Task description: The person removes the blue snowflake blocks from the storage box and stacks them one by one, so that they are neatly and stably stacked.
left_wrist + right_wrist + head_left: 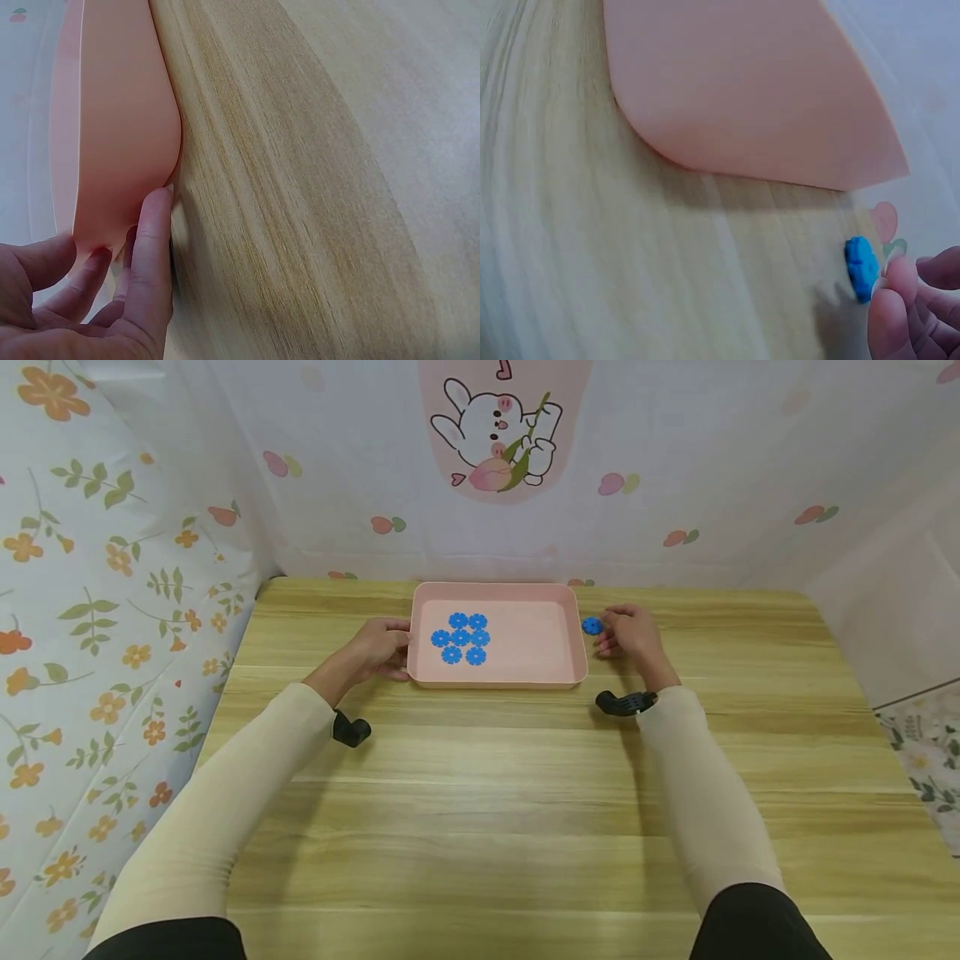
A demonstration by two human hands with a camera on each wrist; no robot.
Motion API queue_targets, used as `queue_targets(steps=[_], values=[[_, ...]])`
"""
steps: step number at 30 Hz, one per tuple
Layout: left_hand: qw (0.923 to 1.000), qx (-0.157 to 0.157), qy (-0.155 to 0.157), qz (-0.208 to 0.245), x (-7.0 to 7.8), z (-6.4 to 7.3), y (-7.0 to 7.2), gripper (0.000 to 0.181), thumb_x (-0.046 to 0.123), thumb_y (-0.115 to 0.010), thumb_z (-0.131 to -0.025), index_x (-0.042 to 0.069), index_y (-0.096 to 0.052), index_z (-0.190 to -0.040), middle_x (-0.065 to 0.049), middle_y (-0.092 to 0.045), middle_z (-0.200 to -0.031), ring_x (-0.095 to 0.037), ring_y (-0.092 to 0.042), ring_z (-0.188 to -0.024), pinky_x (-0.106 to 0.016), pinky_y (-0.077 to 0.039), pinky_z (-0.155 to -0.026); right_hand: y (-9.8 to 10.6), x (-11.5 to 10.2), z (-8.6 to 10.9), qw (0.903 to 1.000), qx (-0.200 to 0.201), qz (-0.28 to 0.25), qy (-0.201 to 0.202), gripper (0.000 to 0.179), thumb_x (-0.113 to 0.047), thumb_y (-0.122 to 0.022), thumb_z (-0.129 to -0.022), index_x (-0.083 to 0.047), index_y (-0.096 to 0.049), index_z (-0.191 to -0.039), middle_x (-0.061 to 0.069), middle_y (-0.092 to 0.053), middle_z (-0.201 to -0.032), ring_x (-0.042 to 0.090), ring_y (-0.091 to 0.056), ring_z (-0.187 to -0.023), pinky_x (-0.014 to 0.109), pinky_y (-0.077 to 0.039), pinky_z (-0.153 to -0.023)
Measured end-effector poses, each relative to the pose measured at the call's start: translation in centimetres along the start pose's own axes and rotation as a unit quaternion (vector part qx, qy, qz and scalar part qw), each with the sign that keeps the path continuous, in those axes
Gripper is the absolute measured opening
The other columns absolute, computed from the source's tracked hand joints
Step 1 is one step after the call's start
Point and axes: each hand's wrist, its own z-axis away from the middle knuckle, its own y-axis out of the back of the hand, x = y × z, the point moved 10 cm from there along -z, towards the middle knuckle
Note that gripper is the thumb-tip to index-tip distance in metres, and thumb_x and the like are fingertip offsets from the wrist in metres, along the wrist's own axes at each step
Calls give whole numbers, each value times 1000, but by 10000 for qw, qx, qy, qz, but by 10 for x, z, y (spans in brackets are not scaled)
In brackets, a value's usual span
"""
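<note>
A shallow pink tray [532,647] lies on the table. Flat blue snowflake discs [460,637] with notched rims, several of them, form a flower-like cluster in its left half. My left hand [375,647] is at the tray's left end. In the left wrist view, that hand's fingertips [155,206] touch the outer wall and lower edge, and its thumb meets the rim. Just outside the tray's right end, my right hand [628,631] pinches another snowflake disc [592,626] between thumb and finger. The right wrist view shows this disc [862,268] edge-on.
The wood-grain table [487,802] reaches toward me in front of the tray. Behind it hangs a white printed cloth [330,435] with a rabbit picture; a flowered cloth [112,610] hangs at the left. Small black wrist cameras [626,702] sit on both wrists.
</note>
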Motion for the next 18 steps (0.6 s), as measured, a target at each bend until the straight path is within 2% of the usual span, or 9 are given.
queue_targets(steps=[6, 18], values=[[10000, -5, -23, -22, -1, 0, -1, 44, 16, -42, -105, 11, -39, -149, -20, -55, -122, -22, -64, -87, -42, -59, -78, 1, -21, -1, 9992, -75, 118, 364, 43, -21, -50, -102, 2, -47, -139, 1, -62, -63, 11, -60, -48, 28, -57, -52], [10000, -31, -51, 5, 1, 1, 0, 44, 16, -41, -105, 11, -39, -149, -20, -56, -122, -24, -64, -88, -41, -60, -75, -19, -60, 2, 9925, -383, 714, 913, 41, -24, -54, -100, -4, -53, -136, 4, -65, -65, 14, -63, -49, 38, -60, -61]])
